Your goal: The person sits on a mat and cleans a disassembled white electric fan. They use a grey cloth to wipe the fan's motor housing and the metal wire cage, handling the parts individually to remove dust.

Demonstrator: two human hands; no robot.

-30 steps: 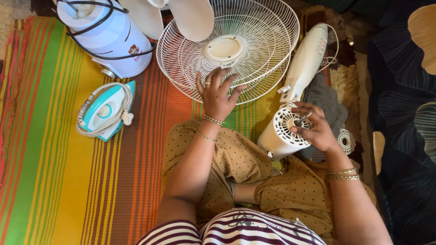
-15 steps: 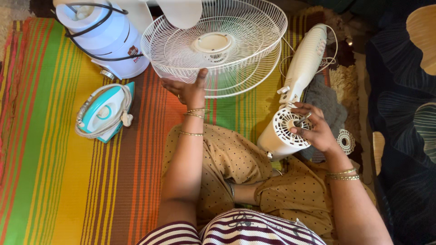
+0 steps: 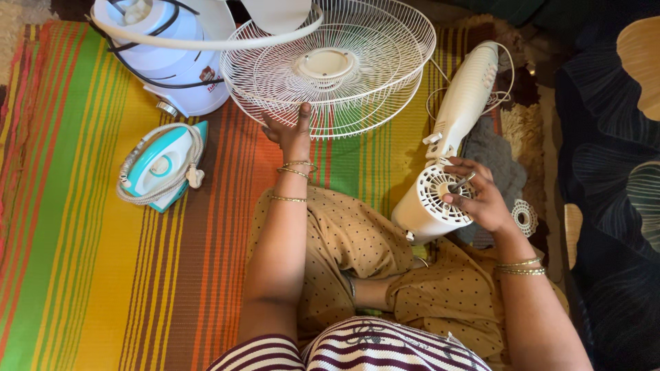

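Honestly, biggest worry first: wire fan guard point(image 3: 330, 69), far side of the striped mat point(image 3: 103, 240), propped up at its near rim by just the left hand point(image 3: 292, 134). Looks like two nested wire cages there, so easy for one to slide off the other, or tip onto the white appliance with the black cord point(image 3: 161, 51) at the far left. Thin wires too, could bend or pinch a finger. Fan blade point(image 3: 275, 10) poking in at the far edge, close enough to get knocked.

Next down: white fan motor housing point(image 3: 430, 203) leaning against the lap on the right, neck and stand point(image 3: 467, 93) pointing away, nothing bracing it except the right hand point(image 3: 478, 199). Could roll off toward the dark cloth. Small round white grille piece point(image 3: 524, 214) lying just right of that wrist, easy to lose or sit on.

Left hand: fingers mostly extended, palm up under the guard rim, thumb against the wire, pushing more than clamping. Right hand: fingers curled loosely over the slotted face of the housing, pinching the metal shaft point(image 3: 462, 182). Teal iron point(image 3: 161, 168) well apart on the left, untouched.
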